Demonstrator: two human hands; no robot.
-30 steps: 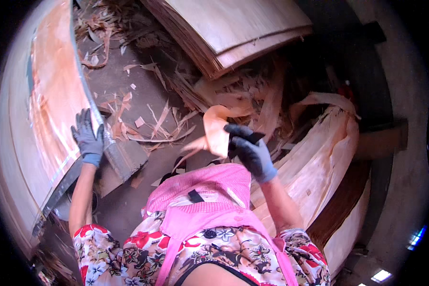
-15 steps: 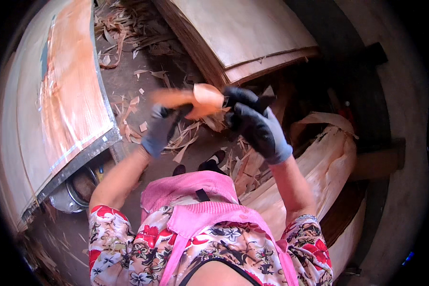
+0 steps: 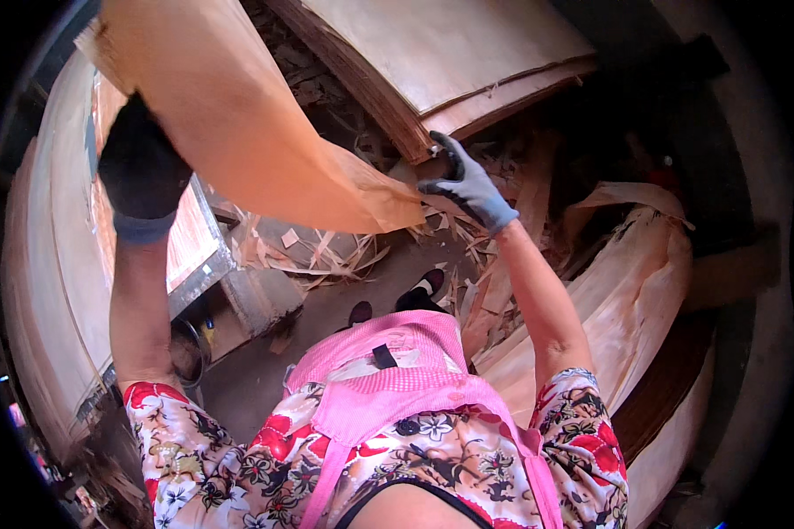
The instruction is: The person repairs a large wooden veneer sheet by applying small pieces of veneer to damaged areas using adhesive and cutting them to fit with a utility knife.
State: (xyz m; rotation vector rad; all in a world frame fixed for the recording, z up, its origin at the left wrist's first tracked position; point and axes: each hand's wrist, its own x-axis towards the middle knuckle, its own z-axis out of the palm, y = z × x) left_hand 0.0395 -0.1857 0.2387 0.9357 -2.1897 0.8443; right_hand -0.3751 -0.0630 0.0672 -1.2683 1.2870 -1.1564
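Note:
A thin, curved sheet of wood veneer (image 3: 238, 123) hangs in the air in front of me, pale orange where light passes through it. My left hand (image 3: 146, 163), in a grey and black glove, is raised high at its left edge and closed on it; the fingertips are hidden. The sheet's narrow right end droops beside my right hand (image 3: 468, 181), gloved alike. There the thumb and fingers are spread apart, close to the sheet's tip; whether they touch it I cannot make out.
A stack of veneer sheets (image 3: 468, 53) stands at the far side. On the left, more large sheets lie on a metal-edged table (image 3: 48, 264). Shavings and scraps (image 3: 326, 256) litter the floor around my feet. A bundle of rolled veneer (image 3: 626, 273) lies at the right.
My left hand has swung up and left with the veneer, which now spreads out large before me. My right hand has parted from the left, its fingers opened.

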